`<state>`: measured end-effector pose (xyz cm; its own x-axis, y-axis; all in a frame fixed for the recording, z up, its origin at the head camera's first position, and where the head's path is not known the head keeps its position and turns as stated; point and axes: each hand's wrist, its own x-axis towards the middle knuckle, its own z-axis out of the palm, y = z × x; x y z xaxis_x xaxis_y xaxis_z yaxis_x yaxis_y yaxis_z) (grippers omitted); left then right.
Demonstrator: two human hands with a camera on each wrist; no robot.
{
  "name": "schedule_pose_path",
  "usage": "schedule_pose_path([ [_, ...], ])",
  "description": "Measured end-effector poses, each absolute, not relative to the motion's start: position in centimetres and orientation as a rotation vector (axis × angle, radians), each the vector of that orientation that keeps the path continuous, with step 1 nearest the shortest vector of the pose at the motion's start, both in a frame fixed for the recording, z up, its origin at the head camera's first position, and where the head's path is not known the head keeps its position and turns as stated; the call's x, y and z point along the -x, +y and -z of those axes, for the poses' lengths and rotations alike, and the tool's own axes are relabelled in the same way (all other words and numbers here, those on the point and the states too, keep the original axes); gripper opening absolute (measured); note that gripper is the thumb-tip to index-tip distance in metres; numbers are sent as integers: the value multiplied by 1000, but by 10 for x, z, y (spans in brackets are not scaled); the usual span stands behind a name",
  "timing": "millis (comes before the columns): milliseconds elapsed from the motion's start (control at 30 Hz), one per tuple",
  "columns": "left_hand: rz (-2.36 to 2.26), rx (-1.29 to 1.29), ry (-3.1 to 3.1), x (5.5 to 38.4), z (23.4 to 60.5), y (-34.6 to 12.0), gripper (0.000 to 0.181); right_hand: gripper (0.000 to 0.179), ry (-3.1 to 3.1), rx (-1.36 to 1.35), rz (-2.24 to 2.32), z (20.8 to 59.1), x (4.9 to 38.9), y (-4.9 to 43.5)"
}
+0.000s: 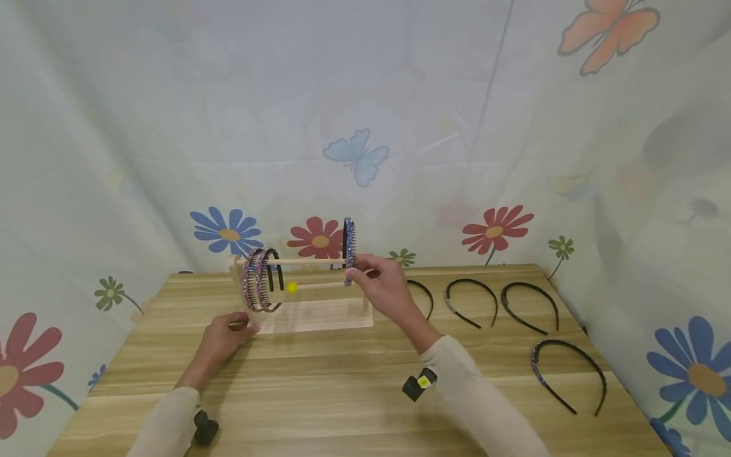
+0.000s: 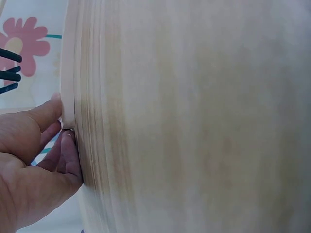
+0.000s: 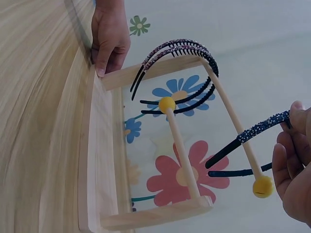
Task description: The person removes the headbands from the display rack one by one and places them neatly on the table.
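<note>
My right hand [image 1: 388, 285] pinches a headband [image 1: 350, 241] covered in blue sparkling stones, with comb teeth along its inner side. In the right wrist view its two black ends straddle the upper rod [image 3: 233, 111] of a wooden headband stand [image 1: 320, 316], close to that rod's yellow ball end [image 3: 263, 187]. Two pink-purple stone headbands [image 1: 263, 279] hang on the same rod by the left upright. A lower rod [image 3: 182, 150] with its own yellow ball juts from the right upright. At the base's left end, my left hand [image 1: 224, 336] pinches the board edge [image 2: 68, 107] between thumb and fingers.
Several black headbands lie on the wood-grain table to the right, one with blue stones [image 1: 535, 362] nearest the front. Another [image 1: 432, 298] is partly hidden behind my right hand. A flower-printed cloth [image 1: 411, 190] hangs behind the table and at both sides.
</note>
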<state>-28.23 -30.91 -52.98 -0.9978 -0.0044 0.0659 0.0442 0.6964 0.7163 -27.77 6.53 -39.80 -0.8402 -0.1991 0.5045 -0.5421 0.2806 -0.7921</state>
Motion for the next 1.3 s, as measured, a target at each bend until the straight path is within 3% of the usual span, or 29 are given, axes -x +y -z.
schedule_pose_path([
  [667,1174,42,-2849,283,529,-310,50,29,-2331,-613,-1414,384,274,92],
  [1300,1170,37,-2856,283,529,-309,52,21,-2298,-587,-1415,383,261,124],
])
